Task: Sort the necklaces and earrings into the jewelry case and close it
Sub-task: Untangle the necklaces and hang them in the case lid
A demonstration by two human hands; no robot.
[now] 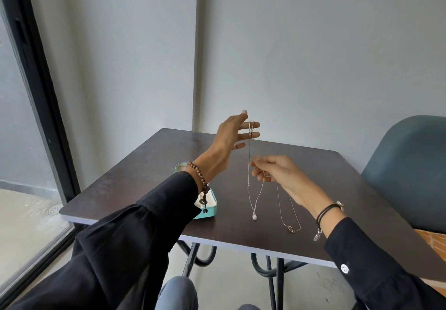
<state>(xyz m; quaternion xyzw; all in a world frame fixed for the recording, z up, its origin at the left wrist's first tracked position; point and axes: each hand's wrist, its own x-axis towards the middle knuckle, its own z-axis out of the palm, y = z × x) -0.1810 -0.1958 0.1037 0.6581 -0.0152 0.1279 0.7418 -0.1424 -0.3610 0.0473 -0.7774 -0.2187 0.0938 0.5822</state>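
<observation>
High over the far part of the dark table [337,189], the person's left hand [237,131] is raised with its fingers straight and spread, pointing right. It grips nothing. A thin chain is simply draped over two of those fingers, and from there the first necklace [254,217] hangs in a long loop with a small pale pendant at its lowest point, over the middle of the tabletop. One strand of the loop climbs to the right hand [277,172], which is lower and just to the right, thumb and curled fingers pinched together on fine chain. The second necklace [292,231] drops from that same hand, a longer loop ending in a small dark bead nearer the table's near edge. Whether either pendant touches the wood cannot be told.

The teal jewelry case [207,209] sits on the near left of the table with its pale interior showing. Most of it is hidden behind the left forearm's black sleeve [144,232]. A wooden bead bracelet [196,175] circles the left wrist, and dark cords [324,213] circle the right.

A blue-grey chair [407,169] stands at the table's right side, and a dark-framed glass door [36,116] fills the left.
</observation>
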